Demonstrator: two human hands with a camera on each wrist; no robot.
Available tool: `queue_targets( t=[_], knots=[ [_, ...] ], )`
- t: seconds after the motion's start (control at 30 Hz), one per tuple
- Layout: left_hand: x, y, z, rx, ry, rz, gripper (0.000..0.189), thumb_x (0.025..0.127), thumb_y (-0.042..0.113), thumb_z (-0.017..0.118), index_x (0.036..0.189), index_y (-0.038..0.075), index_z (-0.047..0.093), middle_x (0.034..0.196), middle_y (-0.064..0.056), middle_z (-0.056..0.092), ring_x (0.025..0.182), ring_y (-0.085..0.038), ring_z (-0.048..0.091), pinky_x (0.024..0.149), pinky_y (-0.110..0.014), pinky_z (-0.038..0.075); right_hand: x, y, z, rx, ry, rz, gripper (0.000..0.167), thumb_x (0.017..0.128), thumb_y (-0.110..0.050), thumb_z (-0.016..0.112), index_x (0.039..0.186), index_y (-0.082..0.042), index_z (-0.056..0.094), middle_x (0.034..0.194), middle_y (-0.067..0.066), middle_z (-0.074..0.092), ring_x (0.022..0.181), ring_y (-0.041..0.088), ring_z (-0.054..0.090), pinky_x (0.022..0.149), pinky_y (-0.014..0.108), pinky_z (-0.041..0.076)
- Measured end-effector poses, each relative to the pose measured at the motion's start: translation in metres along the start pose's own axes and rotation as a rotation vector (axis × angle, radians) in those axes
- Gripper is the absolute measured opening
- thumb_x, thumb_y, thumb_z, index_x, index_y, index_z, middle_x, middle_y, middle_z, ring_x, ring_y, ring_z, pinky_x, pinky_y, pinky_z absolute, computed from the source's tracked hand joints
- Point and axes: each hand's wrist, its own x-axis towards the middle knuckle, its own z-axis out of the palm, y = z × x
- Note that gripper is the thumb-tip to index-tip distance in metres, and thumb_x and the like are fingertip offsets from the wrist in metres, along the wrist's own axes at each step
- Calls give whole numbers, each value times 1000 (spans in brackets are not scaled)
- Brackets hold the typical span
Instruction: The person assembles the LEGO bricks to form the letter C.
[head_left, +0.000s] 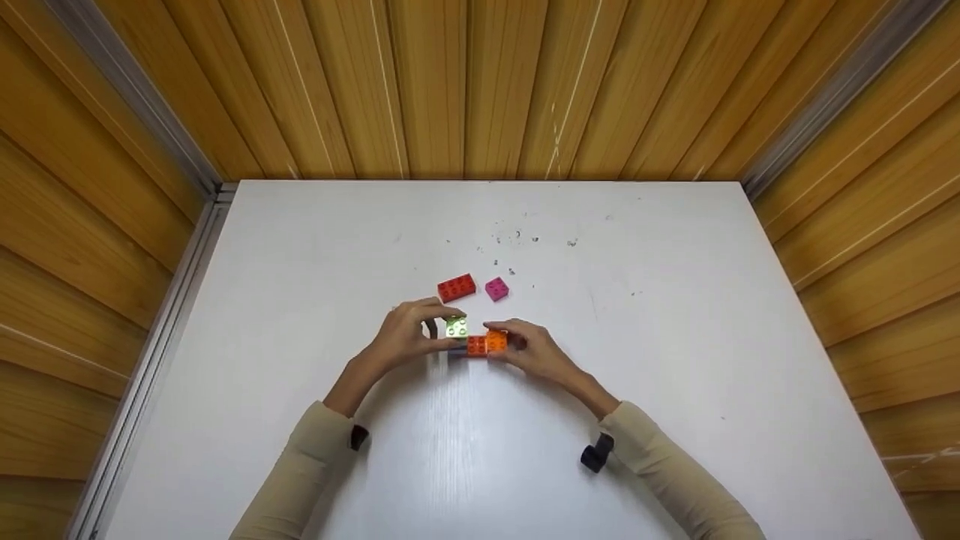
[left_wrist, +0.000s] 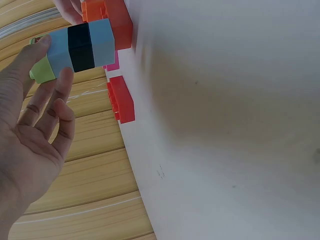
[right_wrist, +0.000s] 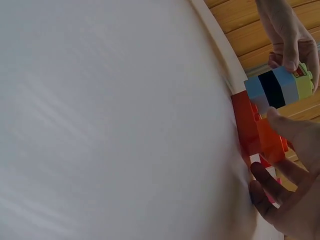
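My left hand (head_left: 405, 330) grips a brick stack (left_wrist: 81, 47) by its light green top brick (head_left: 456, 327), between thumb and fingers. Below the green, the stack shows blue, black and blue layers, and the green brick carries a small printed mark. A red brick (head_left: 476, 345) stands on the table, with an orange brick (head_left: 496, 341) on its right part. My right hand (head_left: 540, 351) pinches the orange brick from both sides. In the right wrist view, the stack's lower end (right_wrist: 254, 92) overlaps the red brick's uncovered studs, tilted beside the orange brick.
Behind the hands, another red brick (head_left: 457, 288) and a pink brick (head_left: 496, 289) lie on the white table (head_left: 637, 360). Wood-patterned walls (head_left: 465, 90) rise at its back and sides. Dark wrist straps (head_left: 598, 452) hang by the sleeves.
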Motion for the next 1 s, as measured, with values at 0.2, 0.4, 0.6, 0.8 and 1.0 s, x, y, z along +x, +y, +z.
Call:
queue_targets(
  t=[0.2,0.4,0.6,0.8,1.0],
  knots=[
    [-2,1,0,16,-14,-29,39,81,27,87,118,19,78,105,0,76,75,-13,68,69,-24,49,16,-2,-20,36,0,-3,45,99,-16,68,139,0,59,136,21,65,110,34,67,92,42,57],
    [-3,-1,1,-29,11,-26,38,80,22,88,116,17,79,103,-2,77,74,-15,69,67,-28,54,53,-8,-30,-10,65,-14,36,100,-14,65,133,1,64,124,18,70,104,30,67,87,37,56],
    [-2,0,5,-74,14,-30,37,79,21,89,114,16,79,98,-3,76,73,-15,69,65,-27,56,82,-13,-20,-117,22,-100,36,99,-10,66,132,4,63,124,25,67,109,40,63,93,52,52],
    [-4,-1,1,-67,22,-37,37,80,19,88,115,15,79,95,-5,75,73,-18,70,67,-34,58,105,-11,-6,-283,22,-102,46,94,-10,72,138,-3,61,131,19,63,115,38,56,97,52,45],
    [-3,3,5,-103,43,-39,38,79,15,89,115,12,79,92,-11,72,74,-23,73,71,-48,59,109,-4,-2,-405,-124,-57,54,95,-7,68,147,-7,54,147,19,55,133,39,49,110,57,37]
  ],
)
